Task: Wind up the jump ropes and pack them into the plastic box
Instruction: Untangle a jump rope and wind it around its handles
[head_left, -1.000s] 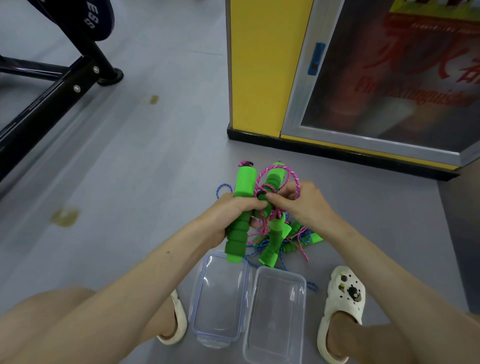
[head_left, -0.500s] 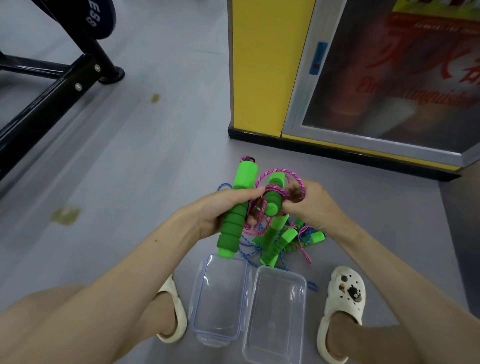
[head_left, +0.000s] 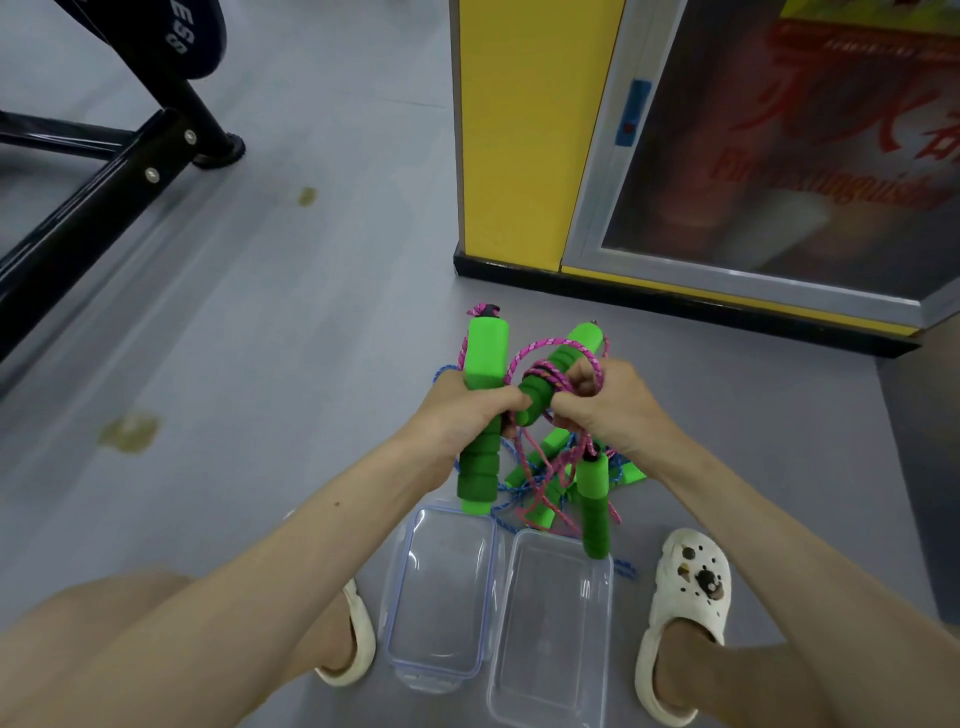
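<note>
My left hand (head_left: 467, 410) grips two green foam jump-rope handles (head_left: 485, 358), held upright side by side above the floor. My right hand (head_left: 602, 402) pinches the pink rope (head_left: 540, 348), which loops around the second handle (head_left: 563, 358). Below my hands lies a tangle of pink and blue rope (head_left: 540, 488) with more green handles (head_left: 595, 506). A clear plastic box (head_left: 441, 670) and its clear lid (head_left: 550, 696) lie open side by side on the floor between my feet.
A yellow cabinet (head_left: 519, 130) with a glass door (head_left: 779, 145) stands just beyond the ropes. A black metal gym frame (head_left: 104, 197) crosses the upper left. White clogs (head_left: 685, 608) flank the box on the grey floor (head_left: 285, 338).
My right hand has carried the pink rope around the second handle, adding a loop. One loose green handle now hangs lower, over the lid.
</note>
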